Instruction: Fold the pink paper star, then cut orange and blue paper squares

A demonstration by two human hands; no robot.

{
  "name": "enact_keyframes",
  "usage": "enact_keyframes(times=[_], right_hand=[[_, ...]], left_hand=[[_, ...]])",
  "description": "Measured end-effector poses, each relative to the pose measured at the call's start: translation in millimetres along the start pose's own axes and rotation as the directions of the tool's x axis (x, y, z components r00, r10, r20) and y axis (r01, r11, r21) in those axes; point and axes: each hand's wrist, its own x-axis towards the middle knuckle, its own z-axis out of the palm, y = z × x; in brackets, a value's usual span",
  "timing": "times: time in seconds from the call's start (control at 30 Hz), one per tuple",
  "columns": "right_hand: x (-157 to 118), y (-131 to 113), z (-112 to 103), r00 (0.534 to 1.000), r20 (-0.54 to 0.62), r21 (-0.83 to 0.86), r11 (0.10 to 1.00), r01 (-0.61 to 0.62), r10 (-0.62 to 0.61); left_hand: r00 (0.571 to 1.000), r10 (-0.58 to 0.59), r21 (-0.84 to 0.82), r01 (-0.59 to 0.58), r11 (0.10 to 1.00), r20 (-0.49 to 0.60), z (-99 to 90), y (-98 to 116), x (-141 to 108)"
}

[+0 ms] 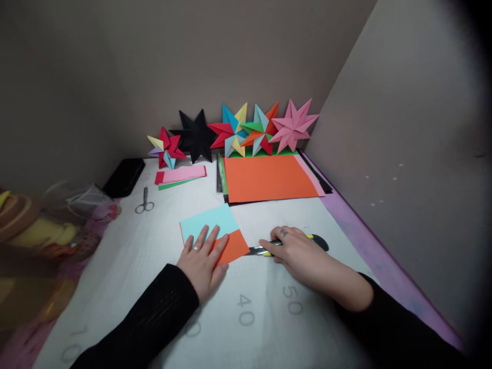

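Observation:
My left hand (205, 264) lies flat with fingers spread, pressing on a light blue sheet of paper (209, 221) and an orange sheet of paper (233, 246). The orange piece covers the lower right part of the blue one. My right hand (298, 251) is wrapped round a black and yellow utility knife (321, 242). Its blade points left and meets the right corner of the orange paper; whether it lies under the edge I cannot tell. My right index finger stretches along the knife toward the blade.
Folded paper stars (234, 130) lean against the back wall. Before them lie an orange stack of paper (269, 179), pink and green paper strips (180, 176), small scissors (145, 202) and a black case-like object (125, 177). A wall (415, 154) bounds the right side.

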Motion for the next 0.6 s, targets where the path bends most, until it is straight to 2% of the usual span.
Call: enact_keyframes(times=[0.17, 0.43, 0.6], right_hand=[[-1, -4, -2, 1.000, -0.007, 0.037, 0.999, 0.011, -0.011], [0, -14, -3, 0.999, 0.032, -0.017, 1.000, 0.023, -0.022], [-2, -16, 2, 1.000, 0.018, -0.062, 0.998, 0.019, -0.018]], left_hand=[[1.000, -0.002, 0.011, 0.003, 1.000, -0.006, -0.2, -1, 0], [1.000, -0.019, -0.010, 0.019, 1.000, 0.012, -1.9, 1, 0], [0.998, 0.006, -0.077, -0.002, 0.997, 0.057, -10.7, -24, 8]])
